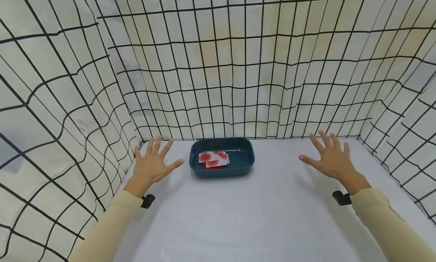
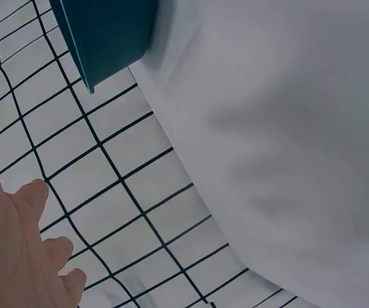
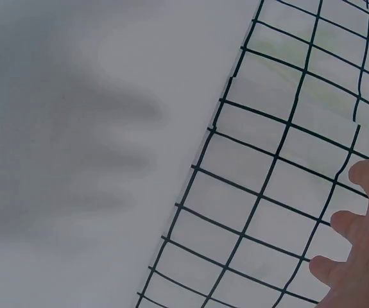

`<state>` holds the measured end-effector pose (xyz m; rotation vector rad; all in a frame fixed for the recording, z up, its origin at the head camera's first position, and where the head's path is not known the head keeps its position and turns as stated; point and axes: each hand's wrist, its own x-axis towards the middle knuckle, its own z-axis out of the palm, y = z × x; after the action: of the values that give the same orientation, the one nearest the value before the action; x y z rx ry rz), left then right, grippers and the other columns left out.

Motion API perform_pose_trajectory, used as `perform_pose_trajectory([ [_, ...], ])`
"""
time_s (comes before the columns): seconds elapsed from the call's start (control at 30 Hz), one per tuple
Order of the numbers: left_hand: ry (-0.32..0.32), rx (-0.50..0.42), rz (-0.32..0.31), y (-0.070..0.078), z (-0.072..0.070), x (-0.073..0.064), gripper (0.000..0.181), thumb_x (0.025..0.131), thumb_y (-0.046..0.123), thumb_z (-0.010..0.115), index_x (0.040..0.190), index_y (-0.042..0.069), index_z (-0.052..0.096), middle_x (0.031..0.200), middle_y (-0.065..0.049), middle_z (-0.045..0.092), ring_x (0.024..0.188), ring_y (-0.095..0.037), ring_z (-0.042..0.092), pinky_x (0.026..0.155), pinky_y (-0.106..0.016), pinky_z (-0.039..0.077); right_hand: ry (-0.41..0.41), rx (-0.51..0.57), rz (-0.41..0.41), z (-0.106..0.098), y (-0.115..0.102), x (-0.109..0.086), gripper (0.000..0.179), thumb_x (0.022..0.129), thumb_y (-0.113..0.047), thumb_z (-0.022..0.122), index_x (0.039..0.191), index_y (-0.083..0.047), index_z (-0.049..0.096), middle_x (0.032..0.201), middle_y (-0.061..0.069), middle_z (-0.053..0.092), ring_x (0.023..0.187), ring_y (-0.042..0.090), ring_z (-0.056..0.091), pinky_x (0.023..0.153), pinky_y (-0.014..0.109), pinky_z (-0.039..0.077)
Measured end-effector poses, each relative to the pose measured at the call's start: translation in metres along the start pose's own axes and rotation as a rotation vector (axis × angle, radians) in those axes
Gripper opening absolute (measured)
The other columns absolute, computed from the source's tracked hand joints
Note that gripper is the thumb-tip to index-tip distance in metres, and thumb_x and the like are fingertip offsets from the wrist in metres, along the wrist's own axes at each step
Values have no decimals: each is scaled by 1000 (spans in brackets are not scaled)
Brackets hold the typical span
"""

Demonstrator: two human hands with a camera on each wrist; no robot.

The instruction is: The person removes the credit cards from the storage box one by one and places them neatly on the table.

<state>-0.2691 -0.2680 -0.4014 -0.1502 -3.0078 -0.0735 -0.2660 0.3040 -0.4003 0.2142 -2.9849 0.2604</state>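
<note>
In the head view my left hand (image 1: 150, 165) hovers over the table with its fingers spread, just left of a dark teal tray (image 1: 240, 172). Farther off on the right, my right hand (image 1: 332, 159) is held up the same way, thumb pointing inward. Neither hand holds or touches anything. Several red-and-white packets or cards (image 1: 216, 158) lie overlapping in the tray's left half; their exact kind is too small to tell. The left wrist view catches a corner of the tray (image 2: 110, 38) beyond the left hand (image 2: 17, 250). Only fingers and part of the right hand (image 3: 364, 237) show in the right wrist view.
A white cloth-covered table (image 1: 238, 216) spreads out in front of me. White walls (image 1: 238, 76) with a black grid of lines rise behind it and along both sides. The tray stands near the back edge, close to the rear wall.
</note>
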Motion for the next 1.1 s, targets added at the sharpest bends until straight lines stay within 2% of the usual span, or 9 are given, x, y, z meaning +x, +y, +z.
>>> perform_pose_trajectory([
  [0.17, 6, -9, 1, 1, 7, -11, 100, 88, 87, 35, 165, 26, 19, 173, -18, 6, 159, -44, 2, 115, -79, -11, 20, -1, -36, 3, -15, -4, 100, 90, -76, 50, 165, -17, 18, 170, 23, 13, 151, 57, 10, 112, 85, 6],
  [0.37, 5, -53, -2, 6, 16, -20, 98, 88, 87, 35, 165, 29, 17, 173, -15, 6, 159, -43, 4, 116, -80, -6, 41, 26, -85, 10, -35, -8, 97, 91, -73, 53, 164, -17, 22, 170, 22, 17, 152, 55, 10, 113, 84, 5],
  [0.6, 14, -169, 0, 16, 27, -28, 94, 90, 83, 42, 165, 32, 18, 172, -18, 13, 159, -44, 5, 119, -77, -2, 54, 87, -124, 19, -62, -5, 93, 92, -69, 56, 163, -16, 27, 167, 21, 22, 150, 54, 17, 112, 84, 8],
  [0.73, 23, -239, 6, 24, 33, -27, 88, 92, 76, 48, 164, 33, 20, 171, -19, 17, 159, -44, 8, 119, -77, -1, 61, 136, -143, 26, -74, -2, 90, 93, -64, 58, 163, -16, 27, 166, 21, 24, 150, 52, 20, 113, 83, 10],
  [0.83, 34, -299, -4, 28, 37, -26, 86, 94, 72, 51, 164, 33, 21, 169, -20, 22, 157, -45, 13, 119, -77, 5, 62, 189, -155, 32, -84, 2, 88, 94, -60, 61, 162, -15, 29, 165, 22, 27, 150, 51, 24, 114, 81, 13],
  [0.93, 54, -351, -10, 30, 41, -24, 83, 96, 69, 49, 164, 30, 23, 167, -22, 28, 155, -47, 20, 117, -77, 16, 54, 246, -166, 38, -96, 4, 86, 94, -59, 62, 161, -14, 31, 163, 23, 31, 149, 51, 28, 115, 79, 18],
  [1.1, 84, -470, -30, 32, 50, -18, 80, 99, 67, 46, 164, 27, 24, 163, -21, 36, 151, -45, 31, 118, -71, 27, 41, 342, -192, 48, -113, 8, 82, 95, -55, 65, 161, -17, 33, 160, 22, 36, 146, 49, 35, 113, 76, 28],
])
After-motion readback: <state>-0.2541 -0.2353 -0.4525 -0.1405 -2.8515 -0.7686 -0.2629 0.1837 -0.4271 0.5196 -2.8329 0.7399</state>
